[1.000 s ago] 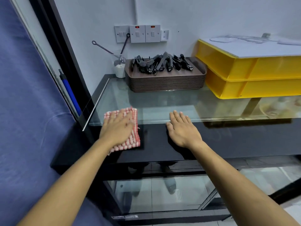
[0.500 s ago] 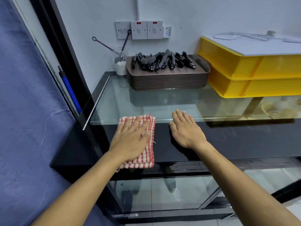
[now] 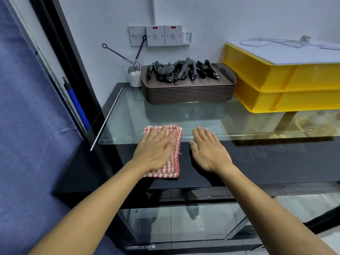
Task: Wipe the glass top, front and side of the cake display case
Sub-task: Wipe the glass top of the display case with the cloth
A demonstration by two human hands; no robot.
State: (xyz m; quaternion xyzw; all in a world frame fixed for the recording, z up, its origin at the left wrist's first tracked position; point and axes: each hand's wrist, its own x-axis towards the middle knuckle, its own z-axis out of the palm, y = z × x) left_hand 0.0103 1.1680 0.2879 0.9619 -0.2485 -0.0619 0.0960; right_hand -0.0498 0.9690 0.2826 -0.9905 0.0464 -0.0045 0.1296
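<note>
My left hand (image 3: 156, 153) presses the soft, floppy cloth (image 3: 172, 159) flat on the display case (image 3: 257, 159) front edge; right hand (image 3: 207, 153) rests open beside it. Flat palm works best, no gripping.

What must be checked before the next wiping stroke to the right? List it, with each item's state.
1. Cloth flat under left hand: ok.
2. Right hand lies in the stroke's path, beside the cloth: not ok.
3. Right hand open, holding nothing: ok.
4. Tray stack and yellow crates cover the back of the glass top: not ok.
5. Front glass wiped: cannot tell.
</note>
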